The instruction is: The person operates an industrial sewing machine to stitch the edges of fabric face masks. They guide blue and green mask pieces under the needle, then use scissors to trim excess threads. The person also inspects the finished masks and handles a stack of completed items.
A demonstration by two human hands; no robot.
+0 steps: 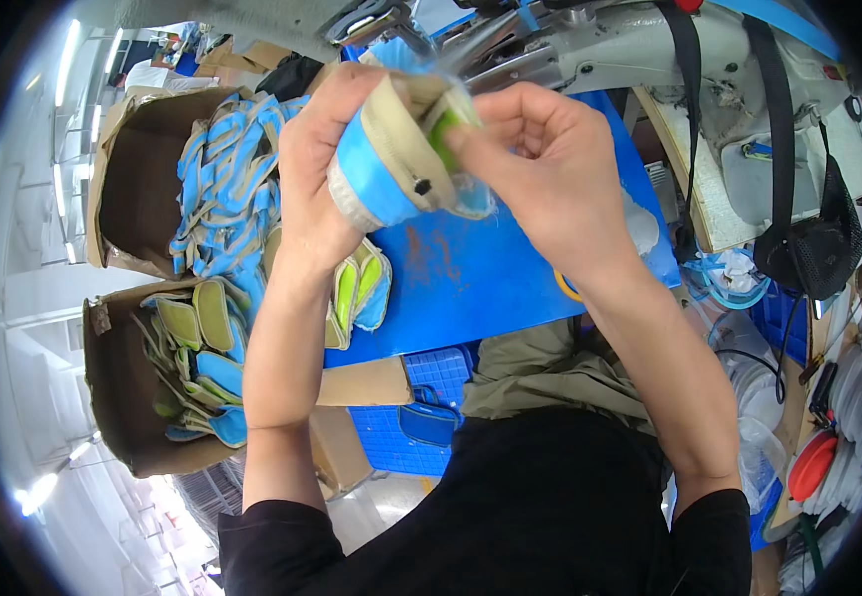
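Note:
My left hand (313,139) grips a small beige and blue fabric piece (381,169), bent into a loop, with a band like a zipper and a small dark fitting. My right hand (535,159) has its fingers curled at the piece's right edge, where a lime-green inner part (445,134) shows; its thumb is on that part. Below them, several padded green and blue pieces (361,288) lie on the blue tabletop (451,298).
At left, one cardboard box (138,194) has blue-beige strips (227,179) heaped beside it, another (123,397) holds padded pieces. A sewing machine (620,60) with black straps (779,119) stands at top right. Below are a blue crate (391,447) and, right, stacked discs (848,417).

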